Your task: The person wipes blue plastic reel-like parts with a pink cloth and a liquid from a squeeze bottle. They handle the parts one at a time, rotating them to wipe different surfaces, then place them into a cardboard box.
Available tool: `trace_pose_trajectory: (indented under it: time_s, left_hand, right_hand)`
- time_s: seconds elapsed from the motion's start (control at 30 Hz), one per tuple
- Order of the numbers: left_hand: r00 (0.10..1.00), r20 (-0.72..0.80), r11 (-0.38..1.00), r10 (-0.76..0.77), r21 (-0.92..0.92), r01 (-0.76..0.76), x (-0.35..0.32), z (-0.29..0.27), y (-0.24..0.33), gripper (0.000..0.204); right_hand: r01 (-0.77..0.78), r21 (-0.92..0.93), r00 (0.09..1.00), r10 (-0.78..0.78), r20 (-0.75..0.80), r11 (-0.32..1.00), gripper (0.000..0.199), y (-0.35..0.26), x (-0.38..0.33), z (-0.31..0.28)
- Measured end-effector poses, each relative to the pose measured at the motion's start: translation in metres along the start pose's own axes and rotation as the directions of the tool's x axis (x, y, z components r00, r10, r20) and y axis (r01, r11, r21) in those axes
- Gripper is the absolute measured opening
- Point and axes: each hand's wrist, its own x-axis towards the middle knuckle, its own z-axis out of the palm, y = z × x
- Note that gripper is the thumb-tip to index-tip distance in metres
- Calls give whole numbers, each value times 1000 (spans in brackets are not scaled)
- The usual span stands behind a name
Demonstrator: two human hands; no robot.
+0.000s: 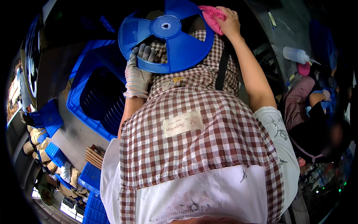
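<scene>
A blue plastic reel (182,52) with wide spokes and a small hub hole lies tilted over my lap, on the checked apron (194,145). My left hand (138,76), in a striped work glove with grey fingertips, grips its lower left rim, fingers through the opening between spokes. My bare right hand (230,24) is closed on a bunched pink cloth (212,18). The cloth meets the reel's upper right edge, and part of it is hidden behind my fingers.
Beside my left arm stands a blue crate (76,87) with several dark discs in it. More blue bins (91,177) and wrapped bundles lie at the lower left. On the right are a white squeeze bottle (294,55) and another person (298,97) sitting close by.
</scene>
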Motion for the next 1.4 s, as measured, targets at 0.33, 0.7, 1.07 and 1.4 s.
trace_pose_trajectory:
  time_s: [0.33,0.7,1.07,1.4]
  left_hand:
    - [750,581,880,-317,-114,460,4,-24,12,60]
    - [868,494,992,-54,123,-9,-29,33,14,24]
    - [145,734,-193,-663,19,-981,-82,126,-38,60]
    - [119,625,-208,-771,-72,-975,-77,126,-54,26]
  right_hand:
    - [415,641,811,-582,61,646,28,-211,-36,-1]
    - [-665,706,740,93,666,243,34,-50,-20,-98]
    - [133,792,987,-10,-157,597,47,-69,-17,-135]
    - [122,892,988,32,-151,436,52,-70,-12,-126]
